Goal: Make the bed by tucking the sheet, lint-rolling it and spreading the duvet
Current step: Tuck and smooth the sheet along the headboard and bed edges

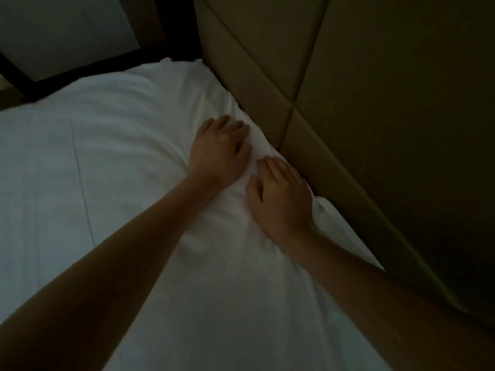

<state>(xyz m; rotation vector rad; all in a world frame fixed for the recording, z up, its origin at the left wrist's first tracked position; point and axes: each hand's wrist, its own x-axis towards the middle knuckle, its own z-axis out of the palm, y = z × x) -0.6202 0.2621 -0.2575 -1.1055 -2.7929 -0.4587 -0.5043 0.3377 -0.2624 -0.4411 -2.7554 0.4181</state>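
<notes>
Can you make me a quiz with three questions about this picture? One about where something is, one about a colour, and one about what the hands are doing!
1. Where are the two hands?
A. On the sheet beside the padded headboard
B. On the floor
C. Up in the air

2. What colour is the sheet?
A. Red
B. White
C. Black

3. How are the hands?
A. Closed round a lint roller
B. Clenched in fists
C. Open, palms down on the cloth

Answers:
1 A: the left hand and the right hand both lie on the sheet, close to the edge that meets the tan padded headboard.
2 B: the sheet is white all over.
3 C: the fingers are spread and flat, and neither hand holds a tool.
</notes>
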